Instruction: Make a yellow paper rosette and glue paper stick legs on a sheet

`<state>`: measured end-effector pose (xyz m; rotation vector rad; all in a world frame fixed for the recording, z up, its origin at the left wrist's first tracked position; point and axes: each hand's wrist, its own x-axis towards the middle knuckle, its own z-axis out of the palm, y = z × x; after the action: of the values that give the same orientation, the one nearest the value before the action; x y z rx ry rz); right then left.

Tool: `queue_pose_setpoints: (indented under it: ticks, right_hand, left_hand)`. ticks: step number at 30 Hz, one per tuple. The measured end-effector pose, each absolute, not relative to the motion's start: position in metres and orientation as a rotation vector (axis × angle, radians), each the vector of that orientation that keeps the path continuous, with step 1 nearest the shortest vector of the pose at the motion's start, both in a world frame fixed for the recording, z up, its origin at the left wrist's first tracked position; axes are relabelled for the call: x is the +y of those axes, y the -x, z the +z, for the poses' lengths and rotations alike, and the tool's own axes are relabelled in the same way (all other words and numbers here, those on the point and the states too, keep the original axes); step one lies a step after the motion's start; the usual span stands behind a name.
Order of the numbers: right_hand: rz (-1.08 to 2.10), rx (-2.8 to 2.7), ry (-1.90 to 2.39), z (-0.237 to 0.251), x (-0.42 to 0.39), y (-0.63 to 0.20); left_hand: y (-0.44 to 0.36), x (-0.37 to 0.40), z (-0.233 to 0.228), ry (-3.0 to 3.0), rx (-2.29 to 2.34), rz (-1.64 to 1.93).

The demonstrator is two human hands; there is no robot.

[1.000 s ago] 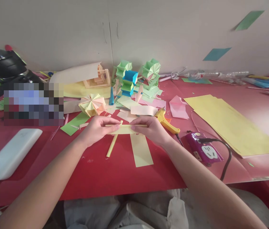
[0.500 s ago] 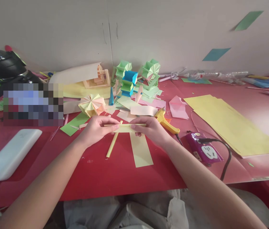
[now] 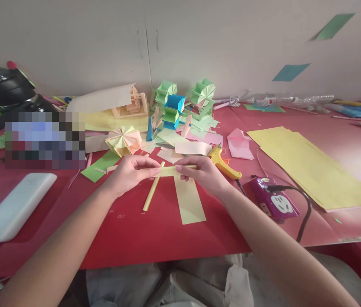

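Between my two hands a pale yellow paper strip (image 3: 167, 171) is stretched crosswise, its far edge rolled or folded over. My left hand (image 3: 134, 172) pinches the strip's left end between thumb and fingers. At the other end my right hand (image 3: 198, 172) grips it the same way, thumb on top. Below the strip a thin rolled yellow paper tube (image 3: 151, 194) lies slanted on the red table (image 3: 119, 238). A flat pale yellow strip (image 3: 190, 204) rests on the table under my right hand.
A yellow glue gun (image 3: 223, 164) and a purple power socket (image 3: 272, 200) with a black cable lie right. Yellow sheets (image 3: 311, 170) are further right. Folded paper wheels (image 3: 124, 140) and scraps stand behind my hands. A white power bank (image 3: 15, 207) lies left.
The paper strip between my hands looks slightly narrower, its near edge a little higher. My right fingers have shifted slightly beneath it. Everything else stays in place.
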<state>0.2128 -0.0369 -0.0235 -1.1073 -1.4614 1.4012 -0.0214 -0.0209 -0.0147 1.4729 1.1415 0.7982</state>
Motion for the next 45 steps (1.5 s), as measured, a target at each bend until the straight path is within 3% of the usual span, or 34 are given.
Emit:
queue_pose_setpoints:
  ticks: [22,45]
  right_hand:
    - [1.396,-1.289,1.227,-0.023,-0.037,-0.209]
    - [1.572,-1.15,1.098,-0.018,-0.039,-0.209]
  left_hand:
    - [0.021,-0.027,-0.012,-1.575,1.018,0.449]
    - [-0.006,-0.046,-0.011,-1.48,1.029,0.61]
